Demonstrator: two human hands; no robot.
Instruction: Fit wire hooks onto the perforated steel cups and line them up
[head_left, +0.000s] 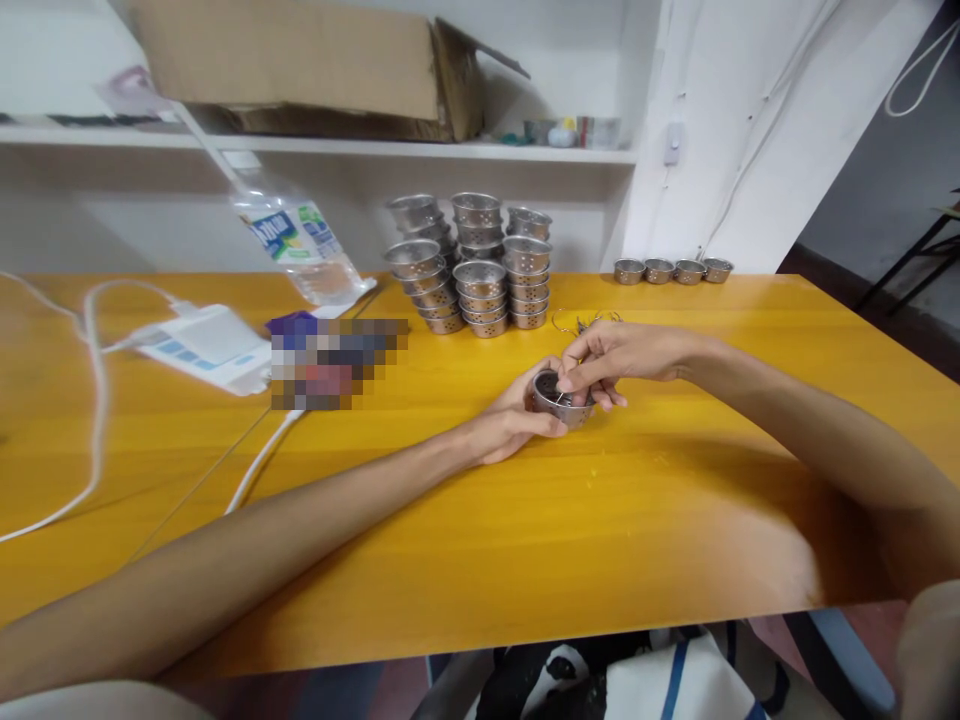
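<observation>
My left hand (517, 425) is closed around the side of a small perforated metal strainer basket (577, 414), which sits low over the table with its open top tilted up. Over its rim reaches my right hand (611, 355), thumb and forefinger pinched on a thin shiny wire piece (560, 398) inside the basket. The wire's full shape is hidden by the fingers. Just behind my right hand lie a few thin curved metal wires (592, 322), partly covered by it.
Stacked strainer baskets (480, 290) stand at the back centre, and several single baskets (658, 271) line the back right edge. A tilted plastic bottle (300, 240), white power strip (206, 345) and cables (96, 400) occupy the left. A shelf (337, 148) holds a cardboard box (300, 60).
</observation>
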